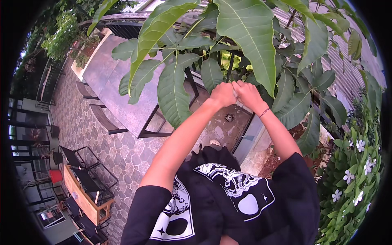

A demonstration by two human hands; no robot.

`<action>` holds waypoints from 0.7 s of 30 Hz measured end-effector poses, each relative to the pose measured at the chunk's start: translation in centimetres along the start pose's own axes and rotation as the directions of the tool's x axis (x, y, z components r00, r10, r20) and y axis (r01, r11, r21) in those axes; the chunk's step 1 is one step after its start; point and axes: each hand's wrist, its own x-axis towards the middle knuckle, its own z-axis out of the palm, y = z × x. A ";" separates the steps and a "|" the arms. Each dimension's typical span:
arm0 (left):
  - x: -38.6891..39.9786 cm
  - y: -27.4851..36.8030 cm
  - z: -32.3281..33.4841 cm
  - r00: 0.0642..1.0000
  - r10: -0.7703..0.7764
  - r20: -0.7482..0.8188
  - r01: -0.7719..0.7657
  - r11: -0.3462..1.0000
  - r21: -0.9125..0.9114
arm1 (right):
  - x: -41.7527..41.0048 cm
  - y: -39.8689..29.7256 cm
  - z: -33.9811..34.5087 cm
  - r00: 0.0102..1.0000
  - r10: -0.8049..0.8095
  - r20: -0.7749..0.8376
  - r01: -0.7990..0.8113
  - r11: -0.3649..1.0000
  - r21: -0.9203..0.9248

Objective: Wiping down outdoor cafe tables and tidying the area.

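Note:
Both arms reach out ahead of me, and the hands meet among the leaves of a broad-leaved plant. My left hand (224, 93) is curled into a fist, knuckles up. Pressed against it is my right hand (247, 94), also curled, with a thin dark bracelet (264, 112) at the wrist. A small pale thing (235, 93) shows between the two hands; the fingers hide most of it, so I cannot tell what it is. Large green leaves hang close around them, one long leaf (249, 39) above and another (211, 73) just beyond my left hand.
A grey-topped table (122, 79) with wooden-slat chairs (104, 118) stands left on stone paving (131, 159). A round drain grate (229, 117) lies in the floor below. White-flowered shrubs (349, 177) line the right. A wooden bench (81, 194) and black chairs (88, 180) are lower left.

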 end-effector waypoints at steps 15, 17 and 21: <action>0.3 0.9 -1.4 0.977 -0.024 -0.212 0.022 1.000 -0.012 | 2.8 3.8 2.5 0.997 -0.075 -0.006 0.075 0.995 0.067; -0.2 -0.2 -1.8 0.969 -0.047 -0.241 0.027 0.996 -0.086 | 3.2 3.3 3.0 0.997 0.007 0.075 -0.018 0.989 0.145; -5.3 -2.2 -3.5 0.923 -0.127 -0.364 0.057 0.979 -0.198 | 4.6 -4.2 0.2 0.991 -0.077 -0.106 0.096 0.979 0.180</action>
